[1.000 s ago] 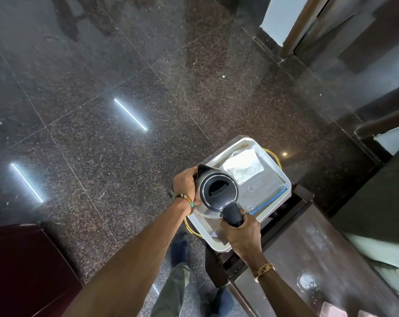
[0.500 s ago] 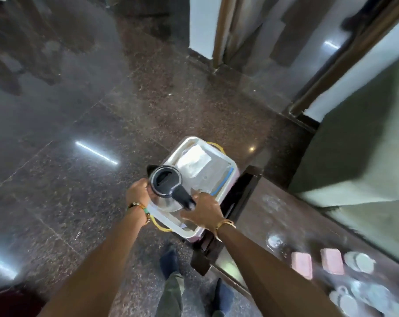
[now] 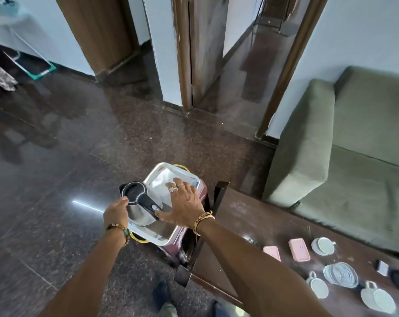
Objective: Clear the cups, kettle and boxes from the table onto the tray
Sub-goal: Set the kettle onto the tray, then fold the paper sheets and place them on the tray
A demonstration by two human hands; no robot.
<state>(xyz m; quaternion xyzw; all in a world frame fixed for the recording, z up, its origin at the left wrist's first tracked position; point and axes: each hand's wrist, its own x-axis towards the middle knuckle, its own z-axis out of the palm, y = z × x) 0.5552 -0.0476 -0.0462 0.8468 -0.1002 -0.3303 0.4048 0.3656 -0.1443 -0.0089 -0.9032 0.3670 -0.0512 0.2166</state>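
On tray (image 3: 166,164), kettle (image 3: 134,193) upright; left hand (image 3: 116,212) curls round its side, fingertips hidden. Right hand (image 3: 184,207) spread flat, thumb against kettle. Cups (image 3: 323,246), boxes (image 3: 299,249) blurred on tabletop (image 3: 251,216).

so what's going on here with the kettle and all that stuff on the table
A person is clearing the table onto a white tray just past its end. The kettle now sits in the tray. The left hand holds the kettle's side, and the right hand is open, fingers spread above the tray, thumb by the kettle's handle. Three cups and two pink boxes are on the table.
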